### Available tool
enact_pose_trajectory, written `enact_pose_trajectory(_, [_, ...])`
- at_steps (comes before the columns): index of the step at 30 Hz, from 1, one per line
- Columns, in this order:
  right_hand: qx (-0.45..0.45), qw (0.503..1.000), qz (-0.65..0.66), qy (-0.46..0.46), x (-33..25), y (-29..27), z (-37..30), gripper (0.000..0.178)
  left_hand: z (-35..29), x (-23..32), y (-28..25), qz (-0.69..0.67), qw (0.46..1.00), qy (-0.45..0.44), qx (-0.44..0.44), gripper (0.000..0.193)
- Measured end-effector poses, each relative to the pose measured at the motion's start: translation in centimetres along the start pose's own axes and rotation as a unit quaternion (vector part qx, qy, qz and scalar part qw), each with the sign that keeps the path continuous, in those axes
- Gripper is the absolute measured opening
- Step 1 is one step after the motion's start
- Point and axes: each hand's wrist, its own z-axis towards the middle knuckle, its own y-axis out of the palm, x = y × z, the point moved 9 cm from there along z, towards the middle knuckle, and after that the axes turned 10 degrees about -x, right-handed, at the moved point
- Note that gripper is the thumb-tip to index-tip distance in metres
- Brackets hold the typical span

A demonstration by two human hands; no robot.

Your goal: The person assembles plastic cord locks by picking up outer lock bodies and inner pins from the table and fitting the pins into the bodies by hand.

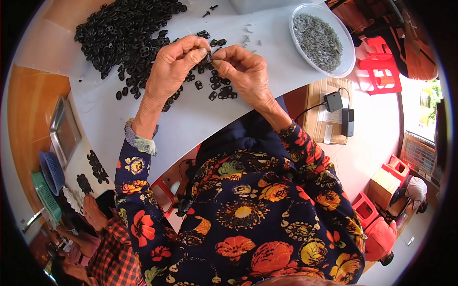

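"What colour is the table (100,109)?"
"Plain white, with a heap of small parts (124,33), solid black, toward its far left corner."
"And by its right edge?"
"A whitish, see-through tub (348,47), its filling (318,43) silvery grey."
"The sleeves (143,200) over the near edge?"
"Dark navy, flowered in red, orange and yellow. The left cuff (140,143) is pale and mottled."
"Anything past the left edge?"
"One blue basket (52,171), one green basket (45,195), and a shirt (119,257) checked red and black."

From here, the left hand (175,62) pinches at upper centre; the right hand (246,72), fingers bent, nearly meets it.
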Motion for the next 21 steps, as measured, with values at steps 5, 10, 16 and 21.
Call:
enact_pose_trajectory(5, [-0.013, 1.000, 0.003, -0.017, -0.2, 0.2, 0.1, 0.010, 0.7, 0.4, 0.1, 0.073, 0.997, -0.017, -0.036, 0.015])
enact_pose_trajectory(10, [-0.015, 1.000, 0.009, -0.018, 0.1, 0.1, 0.1, 0.010, 1.5, 1.2, 0.3, 0.104, 0.992, -0.011, -0.067, 0.019])
enact_pose_trajectory(16, [-0.013, 1.000, -0.004, -0.014, 0.0, 0.0, 0.1, 0.010, 1.9, 1.2, 0.6, 0.099, 0.991, -0.014, -0.085, 0.020])
enact_pose_trajectory(21, [-0.006, 1.000, 0.005, -0.010, 0.0, -0.2, 0.2, 0.010, 1.8, 0.6, 0.4, 0.036, 0.997, -0.011, -0.064, 0.020])
